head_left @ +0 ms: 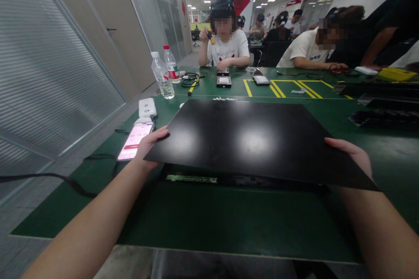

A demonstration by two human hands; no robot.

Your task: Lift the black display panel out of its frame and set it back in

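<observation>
The person is stretching both forearms forward, well apart. The left hand (151, 143) is pinching the left edge of a black panel (222, 139), thumb lying on top, beside a lit phone (133, 140). The right hand (355, 154) is pinching the opposite edge likewise, other fingers mostly hiding underneath. The panel is hovering above the green counter (229, 222).

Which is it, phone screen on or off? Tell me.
On: the phone by the left hand has a brightly lit, pinkish screen.
</observation>
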